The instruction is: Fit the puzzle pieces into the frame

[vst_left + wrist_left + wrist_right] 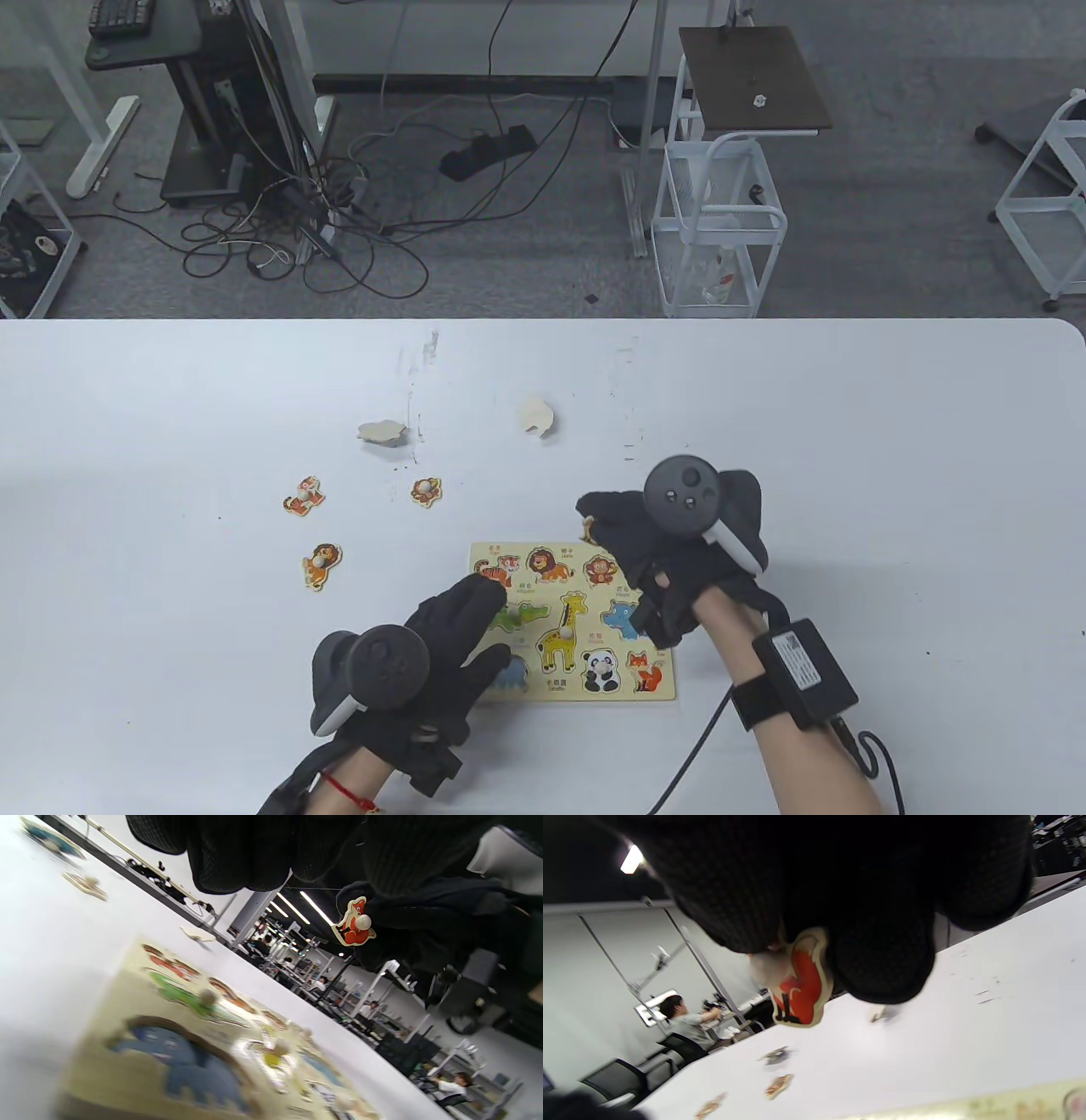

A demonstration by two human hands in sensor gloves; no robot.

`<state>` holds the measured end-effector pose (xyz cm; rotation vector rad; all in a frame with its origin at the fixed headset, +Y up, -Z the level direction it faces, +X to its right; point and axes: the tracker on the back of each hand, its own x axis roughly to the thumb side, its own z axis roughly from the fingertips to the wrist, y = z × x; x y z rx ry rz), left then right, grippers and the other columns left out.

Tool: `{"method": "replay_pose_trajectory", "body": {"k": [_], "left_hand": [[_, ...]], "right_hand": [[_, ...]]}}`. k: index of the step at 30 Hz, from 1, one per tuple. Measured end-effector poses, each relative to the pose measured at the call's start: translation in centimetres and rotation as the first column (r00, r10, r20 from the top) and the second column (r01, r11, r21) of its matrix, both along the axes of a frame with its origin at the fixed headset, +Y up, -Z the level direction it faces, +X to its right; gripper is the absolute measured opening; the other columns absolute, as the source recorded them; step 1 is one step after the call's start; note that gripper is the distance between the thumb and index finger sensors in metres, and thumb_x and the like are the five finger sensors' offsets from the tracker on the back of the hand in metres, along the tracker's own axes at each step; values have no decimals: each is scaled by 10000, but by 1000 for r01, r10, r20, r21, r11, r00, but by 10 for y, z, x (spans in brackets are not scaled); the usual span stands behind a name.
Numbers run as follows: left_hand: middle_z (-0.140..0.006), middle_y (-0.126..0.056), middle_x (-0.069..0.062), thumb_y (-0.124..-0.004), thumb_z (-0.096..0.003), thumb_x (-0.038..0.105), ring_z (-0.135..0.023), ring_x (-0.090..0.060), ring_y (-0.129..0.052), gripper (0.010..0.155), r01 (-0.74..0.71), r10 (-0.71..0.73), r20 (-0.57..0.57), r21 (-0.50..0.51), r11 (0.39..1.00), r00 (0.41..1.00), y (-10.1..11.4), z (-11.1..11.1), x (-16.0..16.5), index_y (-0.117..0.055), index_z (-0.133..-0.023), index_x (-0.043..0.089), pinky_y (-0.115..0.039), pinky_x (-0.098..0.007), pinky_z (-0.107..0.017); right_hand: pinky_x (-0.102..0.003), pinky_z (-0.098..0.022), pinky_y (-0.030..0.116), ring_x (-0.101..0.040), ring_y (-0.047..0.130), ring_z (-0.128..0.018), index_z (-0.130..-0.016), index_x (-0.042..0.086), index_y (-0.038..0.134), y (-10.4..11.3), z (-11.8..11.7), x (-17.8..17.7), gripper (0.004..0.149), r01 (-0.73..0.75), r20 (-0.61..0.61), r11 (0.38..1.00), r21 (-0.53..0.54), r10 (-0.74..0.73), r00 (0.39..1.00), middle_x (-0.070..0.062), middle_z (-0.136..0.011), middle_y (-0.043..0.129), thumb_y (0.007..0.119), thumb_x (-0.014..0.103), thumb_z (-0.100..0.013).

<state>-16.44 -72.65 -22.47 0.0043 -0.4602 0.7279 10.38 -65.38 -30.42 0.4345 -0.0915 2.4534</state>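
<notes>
Right hand (670, 552) up above far edge of puzzle board (653, 688), grip pinching fox piece (354, 923) by its white knob. Left hand (441, 645) lies flat on near left part of board, fingers (479, 594) spread, grip loose, holding nothing. Board sits on white table (891, 441). Tiger piece (303, 495), monkey piece (426, 491), lion piece (321, 566) loose on table left of board. Two pieces lie face down farther back: one (382, 433), other (536, 416)
</notes>
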Motion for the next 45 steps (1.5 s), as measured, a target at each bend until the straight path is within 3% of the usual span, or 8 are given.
{"method": "replay_pose_trajectory", "body": {"k": [4,6,13,23,26,33,40,45], "left_hand": [[-1102,-716,-101,-809,-468,457,-962,-323,-885,697,-128,131,47,-54,990,990,-1,4,10,-556,-1084,251,-664,-508,-747],[-1081,-754,-94,-818,-468,436,-930,-310,-928,690,-181,186,53,-91,979,981,-3,4,13,-561,-1079,242,-696,-499,-734],[-891,-968,-69,-854,-455,388,-724,-235,-1104,628,-192,194,5,-131,973,981,-8,4,16,-677,-1018,175,-841,-461,-622],[-720,-1065,-12,-909,-425,367,-523,-143,-1154,533,-264,258,-56,-262,928,964,-15,0,17,-816,-919,190,-906,-424,-534],[-715,-1065,-9,-898,-433,379,-509,-135,-1149,503,-244,237,-56,-269,932,970,-15,-1,15,-835,-905,220,-907,-421,-529],[-719,-1052,-4,-890,-439,395,-508,-125,-1142,484,-278,244,-159,-241,930,957,-15,-5,3,-834,-896,248,-911,-406,-523],[-723,-1044,-1,-890,-440,400,-504,-121,-1144,482,-360,322,-167,-311,880,932,-23,-7,7,-829,-894,249,-915,-400,-518],[-722,-1045,-13,-891,-439,393,-498,-126,-1148,485,-380,342,-168,-348,857,925,-27,-7,8,-829,-892,234,-918,-404,-513]], "right_hand": [[-543,-421,854,-273,1105,-341,-718,181,1003,-22,46,-7,409,144,-31,989,44,-143,989,-76,-603,1062,949,331,-341],[-543,-415,856,-270,1103,-329,-707,184,1011,-35,58,-11,405,205,-37,978,46,-203,978,-75,-592,1067,957,334,-334],[-535,-392,866,-259,1100,-290,-662,173,1034,-61,66,-15,389,301,-12,953,47,-301,954,-67,-554,1080,981,339,-314],[-534,-370,875,-255,1097,-255,-644,160,1045,-71,74,-14,377,417,22,908,39,-418,908,-76,-530,1087,980,321,-308],[-540,-386,863,-262,1097,-289,-661,170,1032,-71,77,-15,385,385,37,919,82,-389,921,-69,-558,1075,986,334,-316],[-596,-459,781,-366,996,-534,-761,171,970,-56,95,-20,484,242,10,937,251,-253,968,-113,-772,934,983,379,-323],[-597,-463,769,-362,969,-512,-752,155,969,-50,111,-44,516,-65,64,915,397,43,997,-110,-757,931,1000,408,-304],[-603,-451,768,-363,966,-489,-740,136,970,-51,113,-52,511,-119,95,900,419,87,992,-121,-739,935,1005,395,-301]]}}
